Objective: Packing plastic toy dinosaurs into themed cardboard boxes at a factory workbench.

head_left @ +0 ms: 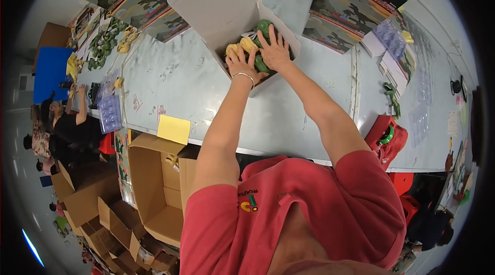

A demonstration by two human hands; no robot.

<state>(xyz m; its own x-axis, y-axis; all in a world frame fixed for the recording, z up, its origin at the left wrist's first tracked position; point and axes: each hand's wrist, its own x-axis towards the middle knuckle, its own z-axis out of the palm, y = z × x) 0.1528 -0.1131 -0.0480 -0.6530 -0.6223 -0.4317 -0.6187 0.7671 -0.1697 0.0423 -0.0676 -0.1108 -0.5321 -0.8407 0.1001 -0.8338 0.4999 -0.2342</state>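
On the table straight ahead stands an open white cardboard box (217,4), its lid raised at the back left. Yellow toy pieces (248,44) and green toy pieces (264,27) lie packed inside; they look like toy dinosaurs, partly covered by my hands. My left hand (242,67), with a bracelet at the wrist, lies spread over the yellow pieces near the box's front left. Fingers apart, my right hand (276,54) rests on the green pieces at the right side. Neither hand is wrapped around a piece. The bottom of the box is hidden.
Printed dinosaur boxes (337,14) are stacked at the back on both sides. Clear plastic trays (109,113) and green toys (103,43) lie at the left. A red bag (386,138) sits at the right edge. Below left stands an open brown carton (157,187); a co-worker (72,125) is beyond.
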